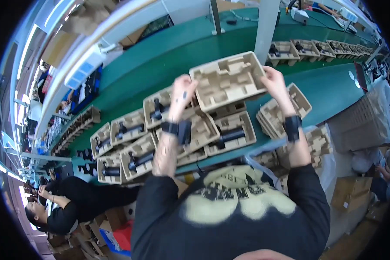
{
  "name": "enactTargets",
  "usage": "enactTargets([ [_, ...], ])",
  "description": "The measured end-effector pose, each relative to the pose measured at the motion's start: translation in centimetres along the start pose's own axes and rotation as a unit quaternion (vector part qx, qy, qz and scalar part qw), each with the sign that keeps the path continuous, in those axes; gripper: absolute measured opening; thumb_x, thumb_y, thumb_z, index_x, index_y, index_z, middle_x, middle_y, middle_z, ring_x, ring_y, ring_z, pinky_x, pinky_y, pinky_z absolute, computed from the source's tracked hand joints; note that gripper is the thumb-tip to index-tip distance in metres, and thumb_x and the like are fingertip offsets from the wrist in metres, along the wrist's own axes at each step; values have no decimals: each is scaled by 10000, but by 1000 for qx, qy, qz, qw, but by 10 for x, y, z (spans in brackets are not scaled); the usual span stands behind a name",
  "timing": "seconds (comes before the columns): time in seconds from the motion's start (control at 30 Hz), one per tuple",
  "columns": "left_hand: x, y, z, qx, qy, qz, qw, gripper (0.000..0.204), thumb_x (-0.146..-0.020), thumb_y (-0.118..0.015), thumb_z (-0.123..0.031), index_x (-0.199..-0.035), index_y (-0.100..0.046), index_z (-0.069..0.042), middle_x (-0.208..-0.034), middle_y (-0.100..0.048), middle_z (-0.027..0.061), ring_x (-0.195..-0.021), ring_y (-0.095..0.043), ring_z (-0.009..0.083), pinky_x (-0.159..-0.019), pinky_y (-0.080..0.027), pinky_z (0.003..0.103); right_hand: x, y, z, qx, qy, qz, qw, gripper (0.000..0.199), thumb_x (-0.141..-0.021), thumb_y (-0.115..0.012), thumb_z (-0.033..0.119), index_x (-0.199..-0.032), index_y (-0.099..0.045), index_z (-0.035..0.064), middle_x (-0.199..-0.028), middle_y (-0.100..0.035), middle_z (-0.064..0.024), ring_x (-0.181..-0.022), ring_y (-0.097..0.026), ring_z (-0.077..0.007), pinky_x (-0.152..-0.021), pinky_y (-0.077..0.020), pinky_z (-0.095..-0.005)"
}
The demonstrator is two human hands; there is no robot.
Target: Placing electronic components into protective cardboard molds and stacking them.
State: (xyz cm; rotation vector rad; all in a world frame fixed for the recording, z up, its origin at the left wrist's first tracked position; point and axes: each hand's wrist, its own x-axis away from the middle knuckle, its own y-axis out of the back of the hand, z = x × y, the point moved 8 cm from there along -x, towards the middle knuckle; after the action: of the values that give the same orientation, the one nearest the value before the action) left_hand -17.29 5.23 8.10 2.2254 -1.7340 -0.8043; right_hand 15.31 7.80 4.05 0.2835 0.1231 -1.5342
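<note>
Both my hands hold up an empty beige moulded-pulp tray above the green conveyor belt. My left hand grips its left edge and my right hand grips its right edge. Each wrist wears a black band. Directly below lie several pulp trays, most with a black cylindrical part resting inside. A stack of empty trays sits by my right forearm.
More filled trays run along the belt to the far right. A white post stands behind the raised tray. Another person in black sits at lower left. Cardboard boxes and more empty trays stand at right.
</note>
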Motion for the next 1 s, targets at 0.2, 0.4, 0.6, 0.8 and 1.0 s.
enactTargets([
  [0.2,-8,12,21,-130,26,11,991,308,-847,-646,-251,-657,-550,-27,-543,-483,-27,-497,-427,60,-453,-345,262,-16,-28,-3,136,-8,42,990,356,-778,-564,24,-1128,-603,-26,-772,-632,-7,-657,-540,-42,-571,-437,-201],
  [0.4,25,1,12,52,122,28,991,230,-857,-635,-232,-802,-581,-16,-585,-545,-28,-493,-482,78,-447,-374,259,3,-12,-12,29,-44,-1,999,355,-801,-562,58,-1146,-602,-16,-771,-633,-6,-645,-541,-44,-545,-432,-192],
  [0.6,6,-5,44,45,108,9,993,221,-869,-628,-213,-912,-577,-2,-694,-593,-13,-572,-525,76,-523,-438,249,-13,-22,-21,59,-84,35,994,380,-789,-588,83,-1148,-590,-40,-711,-624,-41,-610,-557,-89,-566,-468,-248],
  [0.8,42,18,-27,-116,-93,-166,975,146,-848,-593,-140,-925,-595,-17,-809,-619,60,-748,-594,203,-686,-485,309,-10,-42,-57,37,-99,27,994,427,-808,-575,81,-1221,-548,-23,-699,-567,23,-572,-509,-50,-497,-422,-201],
  [1.0,140,-70,-28,-229,-314,254,885,153,-807,-595,-198,-876,-624,-64,-826,-591,95,-871,-557,301,-827,-443,398,-19,-64,-51,-152,-142,43,977,469,-787,-588,53,-1237,-519,-59,-658,-537,25,-563,-499,-53,-515,-415,-204],
])
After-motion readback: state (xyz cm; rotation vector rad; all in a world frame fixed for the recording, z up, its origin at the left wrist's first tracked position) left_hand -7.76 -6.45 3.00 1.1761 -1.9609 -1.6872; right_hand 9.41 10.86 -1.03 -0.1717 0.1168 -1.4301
